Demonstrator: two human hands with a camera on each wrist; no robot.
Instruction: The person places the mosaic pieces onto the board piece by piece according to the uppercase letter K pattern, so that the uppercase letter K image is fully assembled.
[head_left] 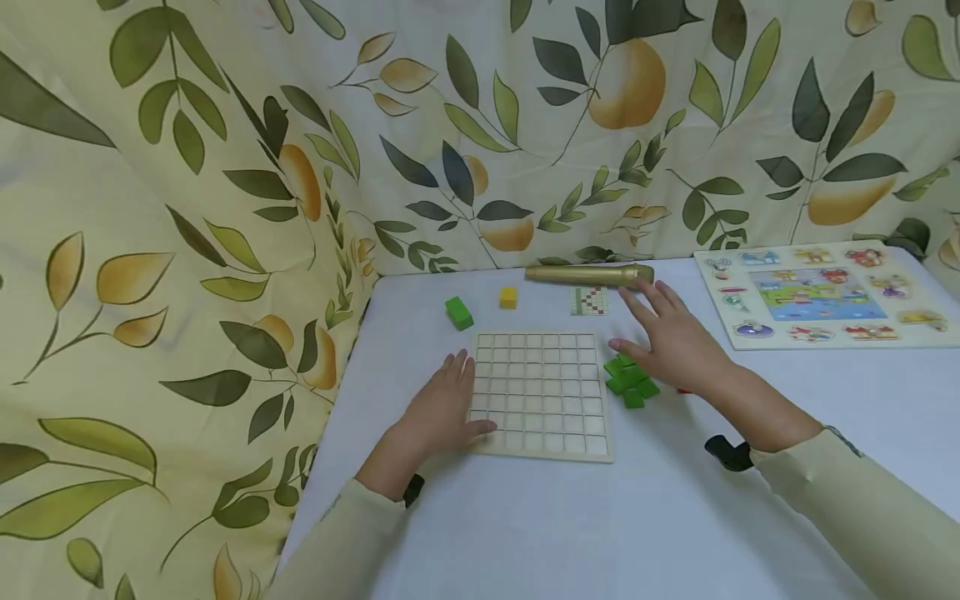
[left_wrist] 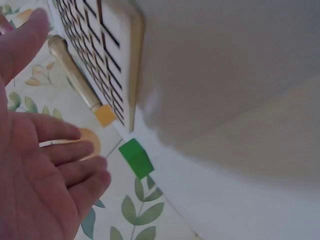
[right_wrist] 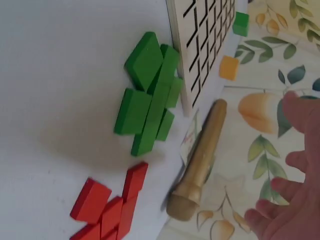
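Note:
A light wooden board with a square grid lies flat on the white table. My left hand is at its left edge, fingers straight, thumb over the lower left part; whether it touches cannot be told. My right hand is held above the table right of the board, fingers spread and holding nothing. Below and beside it lies a cluster of green blocks, close to the board's right edge. Several red blocks lie near them, mostly hidden under the right arm in the head view.
Behind the board are a single green block, a yellow block and a small patterned card. A gold microphone-shaped stick lies by the leaf-print curtain. A picture puzzle board lies at the back right.

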